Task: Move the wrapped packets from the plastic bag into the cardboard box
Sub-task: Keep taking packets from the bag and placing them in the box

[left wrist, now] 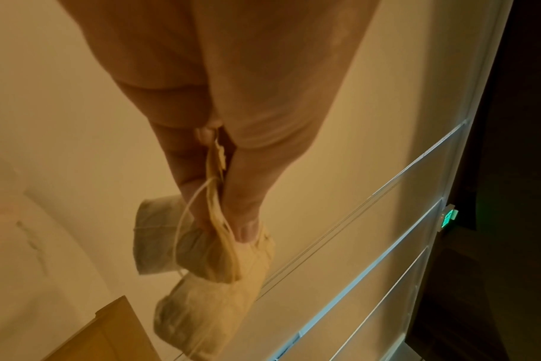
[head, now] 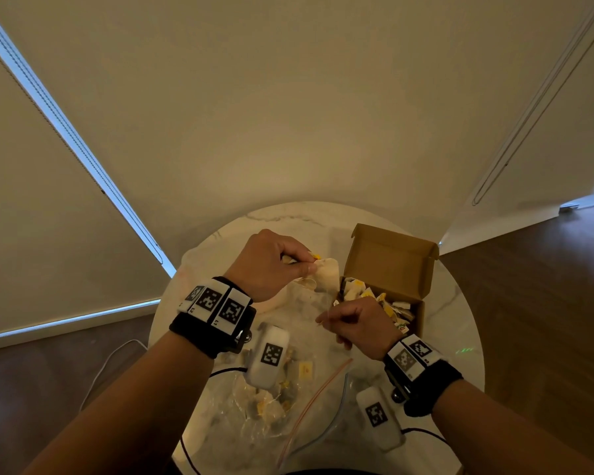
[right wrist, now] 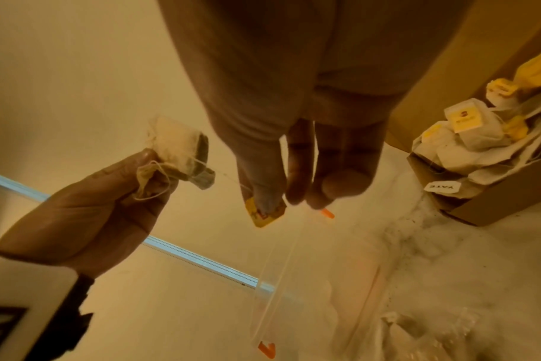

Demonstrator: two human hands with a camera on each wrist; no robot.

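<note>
Left hand (head: pixel 268 265) pinches a cluster of packets (left wrist: pixel 207 263) just beside the cardboard box (head: pixel 391 265), above the desk (head: pixel 460 323). Right hand (head: pixel 360 325) pinches a yellow tag (right wrist: pixel 264 215), apparently along with the plastic bag's (head: pixel 254 416) rim. A string (right wrist: pixel 229 177) runs between tag and cluster.

Risks, judged: strings tangled, so pulling may tear paper or snap string; loose packets could fall short of the box. More packets remain in the bag, nearer the person than the box.

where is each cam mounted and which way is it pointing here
Head: worn on the head, looks forward and down at the table, cardboard box, both forearms.
Left wrist: looks along the left hand at its pinched tea bags.
Right wrist: looks along the right hand pinching a yellow tag.
Shared: wrist views both show the tea bags.
</note>
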